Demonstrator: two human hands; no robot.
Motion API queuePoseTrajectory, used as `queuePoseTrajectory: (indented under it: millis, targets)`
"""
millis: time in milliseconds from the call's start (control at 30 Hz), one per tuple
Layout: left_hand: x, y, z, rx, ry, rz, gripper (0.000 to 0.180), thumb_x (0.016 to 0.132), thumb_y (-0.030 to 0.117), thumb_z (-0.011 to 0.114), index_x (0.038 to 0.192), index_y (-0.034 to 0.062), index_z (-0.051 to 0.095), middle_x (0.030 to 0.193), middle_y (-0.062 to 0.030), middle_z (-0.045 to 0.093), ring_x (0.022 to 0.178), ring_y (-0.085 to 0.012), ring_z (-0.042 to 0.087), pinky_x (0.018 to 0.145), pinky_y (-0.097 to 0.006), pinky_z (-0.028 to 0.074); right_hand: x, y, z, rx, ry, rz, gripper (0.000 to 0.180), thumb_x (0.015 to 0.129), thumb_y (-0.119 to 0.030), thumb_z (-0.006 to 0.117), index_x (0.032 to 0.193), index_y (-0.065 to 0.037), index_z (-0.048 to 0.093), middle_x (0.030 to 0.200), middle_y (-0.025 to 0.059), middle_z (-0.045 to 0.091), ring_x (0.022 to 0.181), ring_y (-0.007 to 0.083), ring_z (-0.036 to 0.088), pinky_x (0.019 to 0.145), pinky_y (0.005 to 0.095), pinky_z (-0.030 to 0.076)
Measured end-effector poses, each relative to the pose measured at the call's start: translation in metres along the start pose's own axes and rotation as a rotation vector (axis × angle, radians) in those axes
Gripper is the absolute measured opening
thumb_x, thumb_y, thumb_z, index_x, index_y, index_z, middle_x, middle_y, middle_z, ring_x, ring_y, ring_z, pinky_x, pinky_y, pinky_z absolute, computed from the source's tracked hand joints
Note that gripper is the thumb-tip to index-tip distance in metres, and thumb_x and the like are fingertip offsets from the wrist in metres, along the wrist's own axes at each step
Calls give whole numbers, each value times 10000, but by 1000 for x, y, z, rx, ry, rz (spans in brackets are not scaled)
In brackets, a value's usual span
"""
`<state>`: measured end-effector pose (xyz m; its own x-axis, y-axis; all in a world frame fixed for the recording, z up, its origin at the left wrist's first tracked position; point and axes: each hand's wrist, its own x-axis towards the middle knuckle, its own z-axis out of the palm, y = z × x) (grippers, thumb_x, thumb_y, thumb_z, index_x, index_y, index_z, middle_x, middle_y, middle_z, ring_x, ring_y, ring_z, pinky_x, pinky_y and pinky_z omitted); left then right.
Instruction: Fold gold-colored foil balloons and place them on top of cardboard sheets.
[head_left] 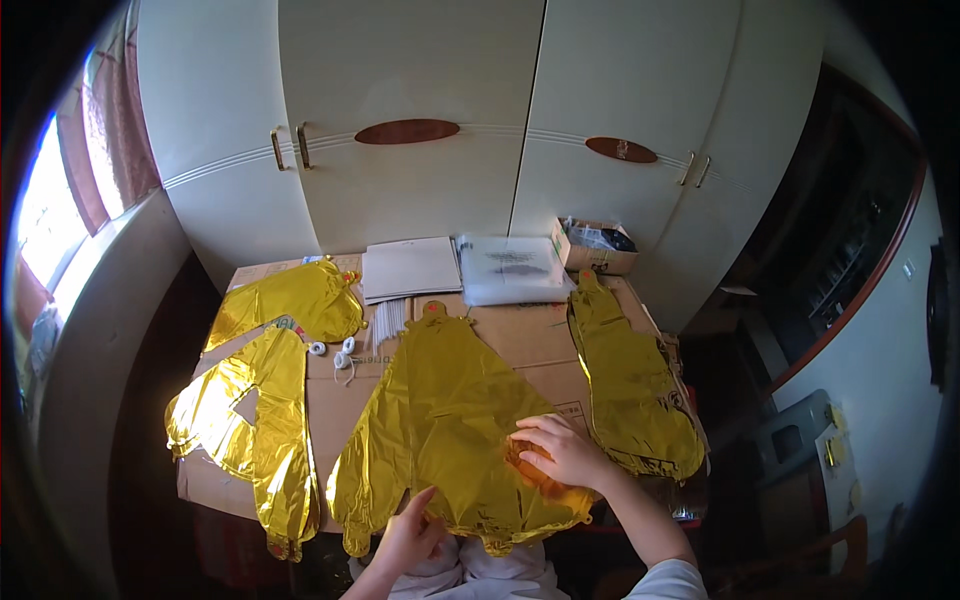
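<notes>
A large flat gold foil balloon (455, 415) lies on the cardboard in front of me, narrow at the far end and broad toward my lap. On its right side rests my right hand (565, 452), fingers apart and slightly bent, with an orange reflection in the foil beneath. My left hand (408, 535) is at the near edge, left of the middle; its index finger is stretched out against the foil, and the other fingers curl partly out of sight. To the left lies a gold foil balloon shaped like a letter A (285, 430).
Another gold foil balloon (290, 300) lies far left, and one more (635, 385) on the right. Along the back are grey sheets (410, 268), clear plastic bags (510, 268), and a small box (602, 258). White straws (386, 322) and ribbon rolls (344, 353) lie mid-left. Cabinets (410, 190) stand behind.
</notes>
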<state>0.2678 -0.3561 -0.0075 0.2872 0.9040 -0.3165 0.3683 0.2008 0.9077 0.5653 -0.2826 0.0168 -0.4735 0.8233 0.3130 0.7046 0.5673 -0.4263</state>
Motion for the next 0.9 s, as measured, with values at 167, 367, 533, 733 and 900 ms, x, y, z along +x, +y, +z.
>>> queuePoseTrajectory:
  millis: [167, 367, 533, 733, 900]
  targets:
    - [-3, 11, -18, 432, 61, 102, 604, 876, 257, 623, 1361, -33, 410, 602, -119, 637, 526, -279, 634, 555, -392, 514, -7, 8, 0, 51, 50, 63, 283, 870, -255, 646, 1104, -96, 650, 1183, 77, 603, 1094, 273, 562, 950, 397, 444]
    - [20, 66, -27, 852, 150, 347, 511, 886, 305, 598, 1294, 17, 492, 1009, -149, 656, 915, -327, 634, 774, -407, 517, 5, 3, 12, -20, 40, 12, 266, 863, -238, 645, 1081, -87, 661, 1180, 91, 610, 1138, 277, 548, 976, 398, 432]
    - [127, 46, -16, 936, 184, 703, 534, 906, 353, 559, 1331, 42, 469, 1393, -174, 457, 1308, -340, 406, 1067, -429, 346, 11, -9, 41, -66, 97, -48, 243, 849, -210, 645, 1054, -80, 665, 1165, 88, 620, 1116, 272, 565, 958, 393, 444]
    - [180, 34, -12, 1121, 96, 732, 752, 882, 546, 491, 1447, 74, 339, 1516, -168, 295, 1427, -354, 210, 1149, -519, 175, 46, 34, 36, -116, 208, 269, 229, 820, -191, 651, 1007, -58, 661, 1017, 115, 632, 1001, 308, 586, 899, 399, 464]
    - [184, 28, -7, 1252, 84, 719, 856, 852, 668, 425, 1477, 98, 294, 1528, -163, 278, 1433, -352, 200, 1135, -579, 143, 65, 76, 46, -136, 142, 371, 316, 786, -248, 690, 1048, -82, 625, 1032, 160, 565, 1036, 340, 550, 917, 427, 443]
